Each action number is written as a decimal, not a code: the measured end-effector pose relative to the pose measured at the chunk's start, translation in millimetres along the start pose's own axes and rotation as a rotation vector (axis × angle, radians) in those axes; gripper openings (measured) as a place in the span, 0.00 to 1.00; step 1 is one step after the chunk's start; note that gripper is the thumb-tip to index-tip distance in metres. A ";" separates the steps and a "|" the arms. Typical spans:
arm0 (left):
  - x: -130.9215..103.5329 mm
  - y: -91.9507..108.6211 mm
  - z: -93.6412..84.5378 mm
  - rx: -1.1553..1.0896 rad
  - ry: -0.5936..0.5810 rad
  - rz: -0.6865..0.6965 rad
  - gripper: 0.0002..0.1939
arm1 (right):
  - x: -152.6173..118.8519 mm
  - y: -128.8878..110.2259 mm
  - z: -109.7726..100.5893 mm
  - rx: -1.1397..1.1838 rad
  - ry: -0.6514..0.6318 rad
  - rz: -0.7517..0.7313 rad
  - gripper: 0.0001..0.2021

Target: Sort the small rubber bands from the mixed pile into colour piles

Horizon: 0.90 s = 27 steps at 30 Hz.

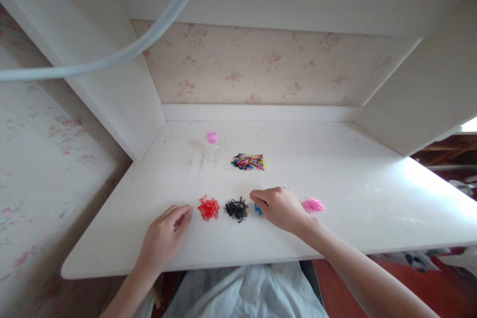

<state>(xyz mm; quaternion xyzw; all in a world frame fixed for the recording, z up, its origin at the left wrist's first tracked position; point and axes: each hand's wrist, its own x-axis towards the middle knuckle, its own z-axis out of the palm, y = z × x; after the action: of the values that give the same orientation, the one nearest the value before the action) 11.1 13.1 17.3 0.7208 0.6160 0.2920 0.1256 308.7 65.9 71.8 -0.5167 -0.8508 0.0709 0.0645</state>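
Note:
Small rubber bands lie in separate colour piles along the front of the white table. My left hand [166, 231] rests on the tabletop with its fingers curled in, just left of the red rubber bands [209, 208]; nothing shows in it. To their right lie black rubber bands [236, 209]. Over the blue rubber bands [258, 209], mostly covered, is my right hand [279, 207]. Its thumb and fingers are pinched together toward the black pile, and whatever they hold is too small to make out. Pink rubber bands [313, 204] sit beyond that hand, partly behind the wrist.
Farther back lies a mixed heap of multicoloured rubber bands [249, 161]. Left of it is a clear bottle with a pink cap [212, 137]. The white table [357, 184] is bounded by side panels and a back wall. A pale cable [164, 22] crosses overhead.

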 end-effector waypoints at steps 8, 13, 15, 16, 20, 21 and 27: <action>62.6 68.9 5.6 0.159 -0.218 0.141 0.14 | -51.2 44.1 9.0 0.350 0.431 0.268 0.15; 108.9 81.8 39.1 0.283 -0.258 0.120 0.11 | -84.7 71.1 40.9 0.513 0.586 0.508 0.18; 122.5 82.7 53.2 0.307 -0.256 0.106 0.11 | -93.0 79.8 52.1 0.559 0.610 0.602 0.19; 128.0 83.3 59.6 0.320 -0.252 0.097 0.11 | -95.6 83.3 56.3 0.579 0.621 0.638 0.19; 143.5 87.7 80.5 0.365 -0.238 0.066 0.12 | -98.4 88.9 63.1 0.630 0.628 0.661 0.19; 146.0 89.0 84.6 0.374 -0.233 0.060 0.12 | -98.3 88.6 63.1 0.631 0.622 0.644 0.19; 154.0 94.2 98.7 0.399 -0.228 0.052 0.13 | -99.6 85.6 61.0 0.602 0.651 0.611 0.18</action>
<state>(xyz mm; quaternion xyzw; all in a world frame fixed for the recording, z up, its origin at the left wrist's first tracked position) 155.5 159.1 30.5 0.7753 0.6245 0.0841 0.0419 417.6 13.1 -7.8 -0.6947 -0.5397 0.1635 0.4465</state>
